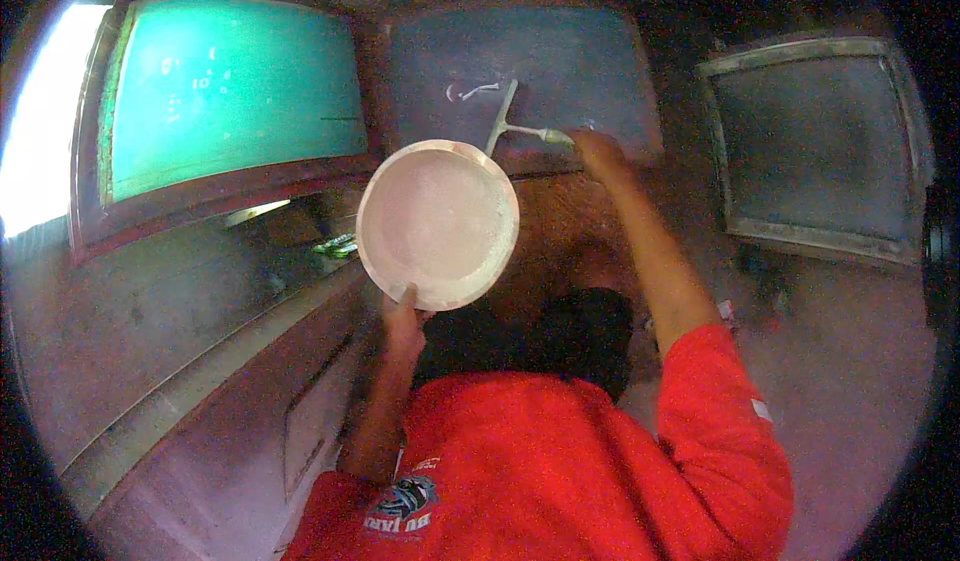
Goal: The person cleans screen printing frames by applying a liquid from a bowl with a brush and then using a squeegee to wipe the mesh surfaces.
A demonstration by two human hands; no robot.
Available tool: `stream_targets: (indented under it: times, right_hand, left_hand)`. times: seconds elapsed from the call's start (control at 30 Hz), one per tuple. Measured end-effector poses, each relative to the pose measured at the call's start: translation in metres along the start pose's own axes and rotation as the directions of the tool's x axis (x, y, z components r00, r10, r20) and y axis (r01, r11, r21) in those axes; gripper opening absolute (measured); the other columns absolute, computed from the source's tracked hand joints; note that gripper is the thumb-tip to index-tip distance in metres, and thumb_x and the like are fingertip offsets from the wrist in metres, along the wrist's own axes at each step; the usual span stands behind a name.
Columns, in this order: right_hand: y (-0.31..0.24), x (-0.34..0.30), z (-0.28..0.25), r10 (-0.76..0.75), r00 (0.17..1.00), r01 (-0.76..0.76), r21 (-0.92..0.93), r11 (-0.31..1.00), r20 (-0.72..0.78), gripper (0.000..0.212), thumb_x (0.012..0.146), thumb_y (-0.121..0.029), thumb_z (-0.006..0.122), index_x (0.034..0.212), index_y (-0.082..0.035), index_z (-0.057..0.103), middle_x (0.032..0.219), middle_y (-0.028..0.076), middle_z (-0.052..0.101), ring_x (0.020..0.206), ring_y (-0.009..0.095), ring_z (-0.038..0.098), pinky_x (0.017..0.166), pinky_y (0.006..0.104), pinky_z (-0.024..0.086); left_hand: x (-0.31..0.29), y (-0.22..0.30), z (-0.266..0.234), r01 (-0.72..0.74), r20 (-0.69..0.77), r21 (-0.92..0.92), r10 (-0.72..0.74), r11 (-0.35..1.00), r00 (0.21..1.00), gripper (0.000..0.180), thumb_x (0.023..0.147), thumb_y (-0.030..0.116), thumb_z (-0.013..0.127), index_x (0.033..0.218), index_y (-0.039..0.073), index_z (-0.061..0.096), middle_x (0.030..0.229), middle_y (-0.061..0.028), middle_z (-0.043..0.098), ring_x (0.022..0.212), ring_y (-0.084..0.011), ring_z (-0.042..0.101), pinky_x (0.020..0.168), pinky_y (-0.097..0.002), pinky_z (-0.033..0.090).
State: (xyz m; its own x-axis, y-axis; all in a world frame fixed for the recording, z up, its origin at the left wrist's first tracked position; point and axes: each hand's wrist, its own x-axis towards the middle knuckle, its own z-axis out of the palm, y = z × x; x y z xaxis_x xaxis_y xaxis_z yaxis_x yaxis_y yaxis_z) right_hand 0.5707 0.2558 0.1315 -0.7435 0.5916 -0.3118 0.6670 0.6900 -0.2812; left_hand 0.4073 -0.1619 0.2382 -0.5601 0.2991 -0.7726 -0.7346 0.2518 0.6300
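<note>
My left hand grips the near rim of a round, pale basin, thumb over the edge. The basin is tilted so that its inside shows; whether it holds liquid I cannot tell. My right hand is closed round the handle of a white T-shaped squeegee. The squeegee's blade lies over a dark framed screen panel, just beyond the basin, and the lower end of the blade passes behind the basin's rim. Pale glossy streaks show on the dark panel left of the blade.
A bright green framed screen with small pale marks stands at the left, beside a bright opening. Another grey-framed dark screen leans at the right. A long ledge runs along the lower left, with a small green packet near its far end.
</note>
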Motion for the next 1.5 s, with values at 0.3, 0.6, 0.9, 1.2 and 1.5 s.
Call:
stream_targets:
  times: [0.3, 0.6, 0.9, 1.2, 1.5]
  right_hand:
    - [-0.021, 0.066, -0.045, 0.328, 0.894, -0.327, 0.059, 0.943, -0.305, 0.023, 0.084, -0.025, 0.051, 0.091, -0.007, 0.064, 0.09, 0.016, 0.064, 0.082, 0.037, 0.063, 0.068, 0.0482, 0.051]
    - [-0.03, 0.083, -0.022, 0.402, 0.874, -0.394, 0.087, 0.915, -0.272, 0.026, 0.083, -0.025, 0.055, 0.091, -0.002, 0.062, 0.084, 0.019, 0.062, 0.077, 0.039, 0.061, 0.068, 0.0482, 0.048]
    - [-0.068, -0.032, 0.053, 0.351, 0.857, -0.249, 0.292, 0.923, -0.378, 0.021, 0.086, -0.018, 0.049, 0.091, -0.001, 0.06, 0.08, 0.02, 0.061, 0.074, 0.038, 0.061, 0.063, 0.048, 0.047]
    - [-0.07, -0.064, 0.061, 0.5, 0.862, -0.46, 0.284, 0.842, -0.088, 0.024, 0.085, -0.02, 0.045, 0.079, -0.003, 0.061, 0.078, 0.018, 0.062, 0.069, 0.037, 0.06, 0.059, 0.0496, 0.044]
    - [0.067, -0.08, 0.013, 0.533, 0.844, -0.494, 0.479, 0.725, 0.063, 0.04, 0.09, -0.035, 0.039, 0.097, -0.004, 0.062, 0.084, 0.015, 0.064, 0.076, 0.029, 0.058, 0.073, 0.044, 0.044]
  left_hand:
    - [-0.013, 0.007, 0.003, 0.072, -0.163, 0.016, -0.069, 0.997, 0.984, 0.04, 0.086, 0.013, 0.054, 0.122, 0.003, 0.039, 0.11, -0.0116, 0.054, 0.091, -0.0242, 0.058, 0.063, -0.0327, 0.054]
    - [-0.009, 0.004, -0.001, 0.088, -0.149, 0.014, -0.085, 0.996, 0.985, 0.042, 0.086, 0.016, 0.054, 0.124, 0.004, 0.039, 0.111, -0.0114, 0.054, 0.09, -0.0225, 0.058, 0.063, -0.0336, 0.054]
    - [0.02, -0.033, -0.024, -0.031, -0.006, 0.138, 0.033, 0.99, 0.999, 0.05, 0.085, 0.018, 0.055, 0.129, 0.009, 0.034, 0.118, -0.0111, 0.05, 0.097, -0.0252, 0.055, 0.066, -0.0359, 0.053]
    - [0.019, -0.019, -0.012, 0.038, -0.147, 0.011, -0.036, 0.999, 0.989, 0.048, 0.085, 0.017, 0.055, 0.128, 0.008, 0.036, 0.117, -0.0099, 0.051, 0.096, -0.0232, 0.056, 0.067, -0.0331, 0.053]
    - [0.025, -0.026, -0.017, 0.018, -0.134, -0.037, -0.023, 0.999, 0.991, 0.044, 0.087, 0.014, 0.054, 0.127, 0.007, 0.038, 0.112, -0.0108, 0.055, 0.09, -0.0236, 0.059, 0.06, -0.032, 0.053]
